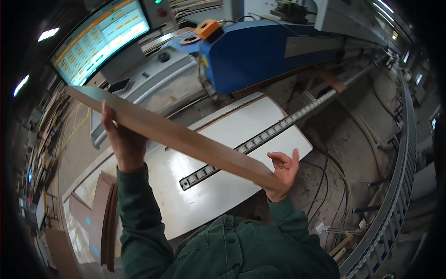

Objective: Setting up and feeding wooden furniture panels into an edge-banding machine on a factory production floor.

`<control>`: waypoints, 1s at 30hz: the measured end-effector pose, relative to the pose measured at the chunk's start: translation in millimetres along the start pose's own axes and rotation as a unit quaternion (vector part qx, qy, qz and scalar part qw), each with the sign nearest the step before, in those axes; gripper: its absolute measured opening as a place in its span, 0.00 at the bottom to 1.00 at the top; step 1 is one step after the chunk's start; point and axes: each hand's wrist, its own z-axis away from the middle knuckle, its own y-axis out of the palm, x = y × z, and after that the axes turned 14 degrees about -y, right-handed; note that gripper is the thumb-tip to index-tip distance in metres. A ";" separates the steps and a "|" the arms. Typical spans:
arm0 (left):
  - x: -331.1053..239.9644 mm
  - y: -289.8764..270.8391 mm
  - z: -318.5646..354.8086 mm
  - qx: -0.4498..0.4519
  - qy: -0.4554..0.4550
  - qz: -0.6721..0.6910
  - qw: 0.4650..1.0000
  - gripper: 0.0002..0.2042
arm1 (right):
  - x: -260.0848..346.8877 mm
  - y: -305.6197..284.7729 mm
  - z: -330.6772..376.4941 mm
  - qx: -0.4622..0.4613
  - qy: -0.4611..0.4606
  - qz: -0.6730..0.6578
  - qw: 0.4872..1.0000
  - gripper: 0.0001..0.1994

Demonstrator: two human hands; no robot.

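A long wooden board point(179, 135), brown along its narrow edge, is held slantwise in front of me, its far left end higher in view. My left hand point(124, 142) grips it near that end, with a finger against the edge and the rest partly hidden behind the board. At the near right end, the board lies against the palm of my right hand point(284, 173), whose fingers and thumb are partly curled and spread beside it. Below the board is a white-topped table point(186, 218), crossed by a roller strip point(267, 136).
Brown curved panels point(104, 218) stand stacked at the lower left. A blue machine housing point(251, 58) and a lit screen point(102, 39) are at the back. Cables point(341, 186) lie on the floor to the right, before a long metal rail point(406, 158).
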 end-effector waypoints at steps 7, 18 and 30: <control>81.9 -24.7 -18.2 0.021 -0.029 0.052 0.998 0.28 | -7.6 -79.0 20.9 -0.135 0.047 0.003 0.990 0.27; 198.3 -102.0 -23.2 -0.141 -0.279 -0.102 0.945 0.17 | -2.1 -108.6 76.3 -0.180 0.449 0.129 0.865 0.15; 264.7 -140.8 -144.6 -0.170 -0.222 -0.074 0.957 0.34 | -55.0 -85.4 121.3 0.007 0.360 0.251 0.898 0.20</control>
